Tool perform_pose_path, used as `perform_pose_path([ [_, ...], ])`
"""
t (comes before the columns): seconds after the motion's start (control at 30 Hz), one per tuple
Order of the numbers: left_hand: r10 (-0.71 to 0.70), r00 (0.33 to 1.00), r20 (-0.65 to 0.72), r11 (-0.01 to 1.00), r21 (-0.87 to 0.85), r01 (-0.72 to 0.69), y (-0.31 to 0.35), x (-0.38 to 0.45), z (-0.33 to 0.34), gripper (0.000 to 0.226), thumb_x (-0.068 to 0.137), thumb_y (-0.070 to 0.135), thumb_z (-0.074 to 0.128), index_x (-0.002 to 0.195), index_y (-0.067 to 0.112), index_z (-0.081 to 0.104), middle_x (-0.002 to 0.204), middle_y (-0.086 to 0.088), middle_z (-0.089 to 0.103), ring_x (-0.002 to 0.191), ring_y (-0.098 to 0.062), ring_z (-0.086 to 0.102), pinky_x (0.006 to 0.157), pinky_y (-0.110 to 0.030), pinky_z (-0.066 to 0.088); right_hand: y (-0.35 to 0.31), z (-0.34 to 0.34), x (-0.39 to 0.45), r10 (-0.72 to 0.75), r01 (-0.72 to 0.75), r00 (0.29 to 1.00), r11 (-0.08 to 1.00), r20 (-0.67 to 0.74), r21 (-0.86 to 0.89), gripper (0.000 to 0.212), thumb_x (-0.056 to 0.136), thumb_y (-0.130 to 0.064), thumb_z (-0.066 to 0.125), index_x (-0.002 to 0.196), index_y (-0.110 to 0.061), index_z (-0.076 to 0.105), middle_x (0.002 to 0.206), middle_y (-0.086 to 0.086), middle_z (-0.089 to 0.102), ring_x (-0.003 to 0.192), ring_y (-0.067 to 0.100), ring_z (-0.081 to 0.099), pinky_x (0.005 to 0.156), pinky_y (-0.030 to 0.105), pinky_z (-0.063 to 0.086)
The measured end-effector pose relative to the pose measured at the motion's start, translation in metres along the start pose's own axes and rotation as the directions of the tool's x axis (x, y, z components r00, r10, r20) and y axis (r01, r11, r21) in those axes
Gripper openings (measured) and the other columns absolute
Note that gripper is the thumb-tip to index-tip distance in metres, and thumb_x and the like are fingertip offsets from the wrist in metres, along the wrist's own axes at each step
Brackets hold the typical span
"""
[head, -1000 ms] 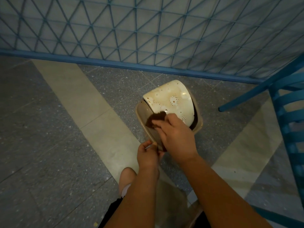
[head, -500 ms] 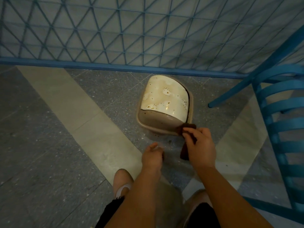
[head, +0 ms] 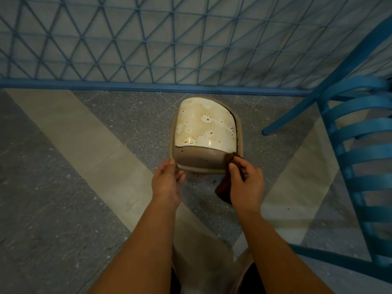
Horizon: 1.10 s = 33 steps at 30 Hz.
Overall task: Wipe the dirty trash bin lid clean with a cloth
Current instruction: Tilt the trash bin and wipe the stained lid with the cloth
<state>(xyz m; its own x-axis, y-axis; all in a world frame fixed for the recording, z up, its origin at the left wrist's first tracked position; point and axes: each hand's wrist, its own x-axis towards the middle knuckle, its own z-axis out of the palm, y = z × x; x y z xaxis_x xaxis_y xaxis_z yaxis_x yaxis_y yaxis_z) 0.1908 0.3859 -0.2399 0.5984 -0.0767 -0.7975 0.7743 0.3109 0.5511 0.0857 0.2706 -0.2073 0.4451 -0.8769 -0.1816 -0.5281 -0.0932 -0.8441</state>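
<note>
A small beige trash bin (head: 199,160) stands on the floor ahead of me. Its white swing lid (head: 204,126) is tilted and carries brown stains and specks. My right hand (head: 246,185) grips a dark brown cloth (head: 222,187) at the bin's near right corner; most of the cloth hangs below the hand. My left hand (head: 167,181) is at the bin's near left corner, fingers curled against the rim.
A blue lattice fence (head: 169,49) with a blue base rail runs right behind the bin. A blue slatted chair (head: 360,155) stands to the right, one leg reaching toward the bin. Brown specks lie on the grey and beige floor tiles (head: 74,155) by the bin.
The right hand with the cloth came off the lid's near edge and went to the bin's right corner. The left hand let go, then returned to the left rim.
</note>
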Motion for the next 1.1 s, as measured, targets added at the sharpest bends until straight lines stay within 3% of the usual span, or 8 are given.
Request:
perform_pose_path([
  [0.13, -0.053, 0.999, 0.011, 0.998, -0.034, 0.053, -0.016, -0.010, -0.006, 0.031, 0.097, 0.006, 0.049, 0.128, 0.007, 0.049, 0.085, -0.011, 0.060, 0.079, -0.018, 0.059, 0.090, -0.037, 0.051, -0.008, 0.010, -0.007, -0.029, 0.031, 0.999, 0.998, -0.034, 0.055, 0.026, 0.090, -0.027, 0.059, 0.115, -0.031, 0.061, 0.113, -0.008, 0.046, 0.099, 0.003, 0.050, 0.091, 0.022, 0.041],
  [0.23, -0.049, 0.998, 0.041, 0.999, -0.010, 0.050, -0.024, -0.016, -0.006, 0.031, 0.096, 0.004, 0.048, 0.128, 0.006, 0.047, 0.087, -0.011, 0.064, 0.075, -0.019, 0.063, 0.075, -0.033, 0.057, -0.019, 0.023, -0.023, -0.224, 0.224, 0.975, 0.975, 0.009, 0.009, 0.027, 0.089, -0.027, 0.060, 0.115, -0.030, 0.062, 0.109, -0.015, 0.044, 0.094, -0.006, 0.049, 0.084, 0.010, 0.037],
  [0.4, -0.049, 0.995, 0.084, 0.999, 0.017, 0.048, -0.026, -0.021, -0.008, 0.025, 0.095, 0.006, 0.050, 0.119, 0.014, 0.049, 0.095, -0.013, 0.067, 0.078, -0.024, 0.065, 0.059, -0.034, 0.053, -0.021, 0.037, -0.035, -0.535, 0.581, 0.808, 0.790, 0.246, -0.193, 0.027, 0.086, -0.031, 0.061, 0.113, -0.032, 0.065, 0.101, -0.011, 0.052, 0.086, 0.002, 0.053, 0.076, 0.013, 0.046],
  [0.63, -0.029, 0.998, 0.061, 1.000, 0.013, 0.028, -0.026, -0.020, -0.008, 0.016, 0.097, 0.005, 0.049, 0.110, 0.013, 0.049, 0.090, -0.011, 0.061, 0.081, -0.019, 0.062, 0.085, -0.034, 0.054, -0.005, 0.017, -0.015, -0.450, 0.449, 0.893, 0.886, 0.015, -0.117, 0.024, 0.085, -0.021, 0.066, 0.107, -0.030, 0.068, 0.099, -0.013, 0.046, 0.088, 0.000, 0.050, 0.077, 0.007, 0.039],
  [0.77, -0.015, 0.996, 0.083, 1.000, -0.012, 0.016, -0.020, -0.017, -0.013, 0.019, 0.097, 0.005, 0.047, 0.114, 0.012, 0.047, 0.093, -0.013, 0.063, 0.079, -0.019, 0.064, 0.084, -0.033, 0.055, -0.009, 0.034, -0.023, -0.591, 0.599, 0.801, 0.782, 0.100, -0.173, 0.025, 0.085, -0.023, 0.066, 0.109, -0.027, 0.069, 0.096, -0.008, 0.052, 0.082, 0.001, 0.050, 0.067, 0.010, 0.045],
  [0.9, -0.003, 0.995, 0.101, 1.000, -0.001, 0.003, -0.020, -0.015, -0.015, 0.018, 0.097, 0.003, 0.046, 0.113, 0.012, 0.048, 0.084, -0.011, 0.064, 0.064, -0.014, 0.066, 0.064, -0.025, 0.057, -0.001, 0.041, -0.021, -0.681, 0.721, 0.692, 0.657, 0.239, -0.220, 0.024, 0.086, -0.030, 0.056, 0.107, -0.029, 0.069, 0.089, -0.001, 0.055, 0.072, 0.014, 0.054, 0.054, 0.029, 0.050],
  [0.97, 0.003, 0.994, 0.111, 0.999, 0.033, -0.006, -0.024, -0.017, -0.014, 0.025, 0.096, 0.000, 0.046, 0.118, 0.010, 0.048, 0.090, -0.013, 0.065, 0.072, -0.018, 0.066, 0.070, -0.029, 0.057, 0.008, 0.041, -0.021, -0.679, 0.746, 0.666, 0.610, 0.310, -0.267, 0.025, 0.085, -0.033, 0.052, 0.103, -0.031, 0.069, 0.086, 0.000, 0.055, 0.069, 0.016, 0.053, 0.049, 0.033, 0.049],
  [1.1, 0.008, 0.995, 0.098, 0.997, 0.079, -0.016, -0.030, -0.020, -0.009, 0.018, 0.096, 0.001, 0.046, 0.110, 0.012, 0.047, 0.090, -0.015, 0.062, 0.077, -0.020, 0.063, 0.081, -0.033, 0.055, 0.024, 0.028, -0.021, -0.563, 0.586, 0.810, 0.776, 0.165, -0.232, 0.017, 0.084, -0.029, 0.060, 0.098, -0.032, 0.068, 0.095, -0.010, 0.052, 0.080, 0.004, 0.053, 0.061, 0.019, 0.048],
])
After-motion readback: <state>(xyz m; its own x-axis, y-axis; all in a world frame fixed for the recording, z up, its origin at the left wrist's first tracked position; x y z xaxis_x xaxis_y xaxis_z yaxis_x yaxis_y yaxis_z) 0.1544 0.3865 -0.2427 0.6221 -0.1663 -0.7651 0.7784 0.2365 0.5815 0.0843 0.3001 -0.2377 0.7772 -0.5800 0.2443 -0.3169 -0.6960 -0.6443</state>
